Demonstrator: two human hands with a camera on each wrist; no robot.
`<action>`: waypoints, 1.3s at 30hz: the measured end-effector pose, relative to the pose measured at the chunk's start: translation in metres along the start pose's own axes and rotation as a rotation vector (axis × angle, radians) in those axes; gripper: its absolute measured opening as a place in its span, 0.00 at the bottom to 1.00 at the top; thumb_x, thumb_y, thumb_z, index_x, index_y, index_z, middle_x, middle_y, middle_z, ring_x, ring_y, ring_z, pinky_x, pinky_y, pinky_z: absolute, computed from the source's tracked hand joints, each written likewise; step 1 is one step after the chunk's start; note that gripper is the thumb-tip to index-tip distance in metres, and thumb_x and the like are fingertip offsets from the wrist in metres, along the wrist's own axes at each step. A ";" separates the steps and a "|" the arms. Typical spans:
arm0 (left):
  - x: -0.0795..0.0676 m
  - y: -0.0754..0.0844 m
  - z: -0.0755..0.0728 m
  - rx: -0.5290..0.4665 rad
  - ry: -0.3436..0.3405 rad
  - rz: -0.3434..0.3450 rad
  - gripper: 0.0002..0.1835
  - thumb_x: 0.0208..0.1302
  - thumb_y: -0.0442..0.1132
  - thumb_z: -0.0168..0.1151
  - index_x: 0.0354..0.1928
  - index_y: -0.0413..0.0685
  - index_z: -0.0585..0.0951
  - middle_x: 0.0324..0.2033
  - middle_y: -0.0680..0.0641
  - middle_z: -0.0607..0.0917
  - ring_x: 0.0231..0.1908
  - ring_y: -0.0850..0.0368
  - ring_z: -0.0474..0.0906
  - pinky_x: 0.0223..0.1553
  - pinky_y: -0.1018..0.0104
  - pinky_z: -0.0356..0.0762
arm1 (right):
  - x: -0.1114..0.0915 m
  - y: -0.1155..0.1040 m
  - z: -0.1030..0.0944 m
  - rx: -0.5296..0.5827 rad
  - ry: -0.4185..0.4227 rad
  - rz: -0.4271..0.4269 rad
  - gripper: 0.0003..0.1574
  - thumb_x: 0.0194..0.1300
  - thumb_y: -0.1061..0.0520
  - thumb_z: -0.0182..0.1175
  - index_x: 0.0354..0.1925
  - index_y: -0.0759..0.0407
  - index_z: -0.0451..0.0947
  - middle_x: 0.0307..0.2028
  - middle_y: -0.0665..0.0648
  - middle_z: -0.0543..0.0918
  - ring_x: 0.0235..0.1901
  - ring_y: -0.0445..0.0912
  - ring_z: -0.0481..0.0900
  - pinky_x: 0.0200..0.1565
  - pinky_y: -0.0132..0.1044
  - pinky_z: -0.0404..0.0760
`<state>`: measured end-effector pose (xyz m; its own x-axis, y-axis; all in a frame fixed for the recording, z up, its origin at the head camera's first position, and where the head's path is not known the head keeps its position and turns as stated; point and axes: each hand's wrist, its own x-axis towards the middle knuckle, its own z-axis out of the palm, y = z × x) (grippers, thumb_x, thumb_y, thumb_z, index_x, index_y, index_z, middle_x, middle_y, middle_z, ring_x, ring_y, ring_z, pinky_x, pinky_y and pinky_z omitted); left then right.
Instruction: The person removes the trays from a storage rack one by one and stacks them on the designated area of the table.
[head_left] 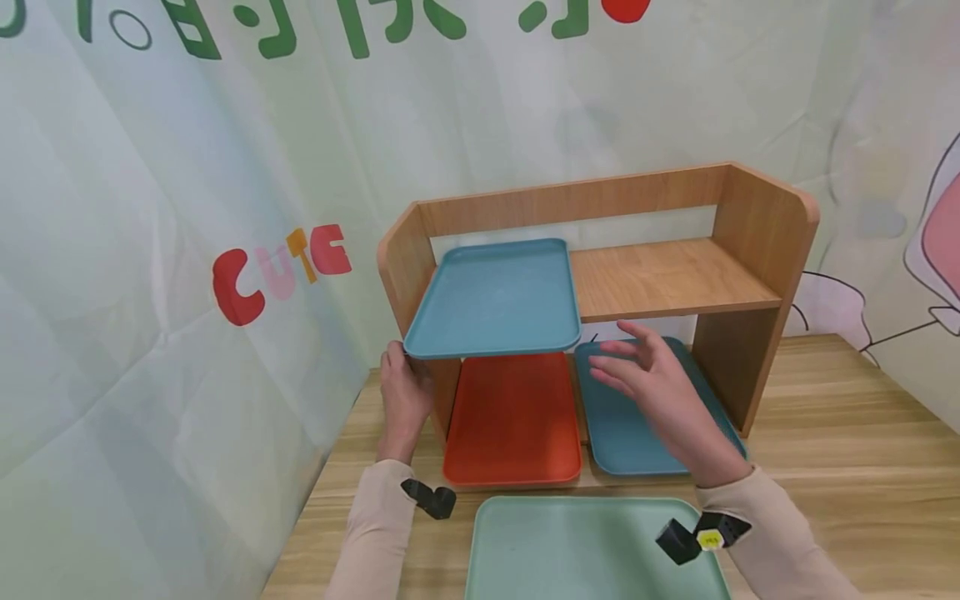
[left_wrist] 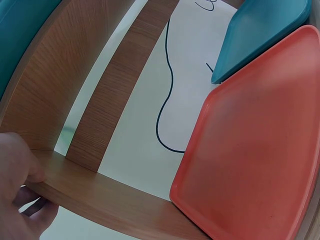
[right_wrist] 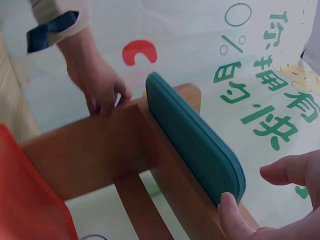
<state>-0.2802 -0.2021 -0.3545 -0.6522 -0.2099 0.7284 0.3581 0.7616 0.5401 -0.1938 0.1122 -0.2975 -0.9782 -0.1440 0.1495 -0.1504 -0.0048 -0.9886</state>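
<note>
A two-level wooden desk shelf (head_left: 645,279) stands on the table. My left hand (head_left: 405,396) grips the front edge of its left side panel (left_wrist: 115,202), thumb on one face and fingers on the other. On the upper board's left half lies a blue tray (head_left: 498,296), its front edge jutting past the board. My right hand (head_left: 667,392) hangs in the air to the right of that tray, fingers spread and holding nothing. In the right wrist view one fingertip (right_wrist: 228,202) appears near the tray's corner; contact is unclear. Below, a red tray (head_left: 517,417) lies on the left.
Another blue tray (head_left: 615,417) lies in the lower right, partly behind my right hand. A pale green tray (head_left: 570,550) is on the wooden table (head_left: 847,467) in front of the shelf. A printed cloth (head_left: 187,400) hangs behind and at the left.
</note>
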 end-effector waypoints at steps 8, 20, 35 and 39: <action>0.001 -0.002 0.000 0.006 0.000 -0.006 0.05 0.62 0.23 0.51 0.40 0.32 0.69 0.32 0.34 0.73 0.38 0.38 0.73 0.38 0.47 0.75 | 0.014 -0.009 0.019 0.185 -0.049 0.053 0.46 0.68 0.54 0.57 0.73 0.53 0.43 0.65 0.61 0.59 0.59 0.50 0.71 0.55 0.34 0.76; 0.000 -0.003 0.001 0.001 0.000 -0.007 0.06 0.60 0.22 0.51 0.39 0.32 0.69 0.31 0.34 0.73 0.37 0.38 0.72 0.36 0.49 0.73 | 0.024 -0.012 0.035 0.293 -0.054 0.078 0.43 0.69 0.60 0.54 0.73 0.54 0.43 0.60 0.61 0.64 0.55 0.48 0.74 0.57 0.39 0.76; 0.001 -0.002 -0.001 0.000 -0.021 -0.032 0.05 0.64 0.23 0.50 0.40 0.32 0.70 0.32 0.34 0.74 0.38 0.38 0.73 0.37 0.49 0.74 | 0.029 -0.013 0.045 0.361 0.028 0.095 0.40 0.71 0.62 0.50 0.74 0.56 0.43 0.62 0.63 0.61 0.59 0.52 0.71 0.57 0.42 0.75; 0.001 -0.002 0.000 0.007 -0.006 -0.019 0.05 0.63 0.23 0.50 0.40 0.32 0.70 0.32 0.34 0.74 0.38 0.38 0.73 0.37 0.48 0.74 | 0.027 -0.015 0.045 0.413 0.038 0.104 0.40 0.71 0.64 0.49 0.74 0.55 0.43 0.62 0.63 0.61 0.58 0.51 0.73 0.57 0.41 0.76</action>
<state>-0.2813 -0.2035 -0.3550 -0.6632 -0.2207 0.7151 0.3410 0.7614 0.5513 -0.2118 0.0639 -0.2791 -0.9909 -0.1284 0.0414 0.0120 -0.3889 -0.9212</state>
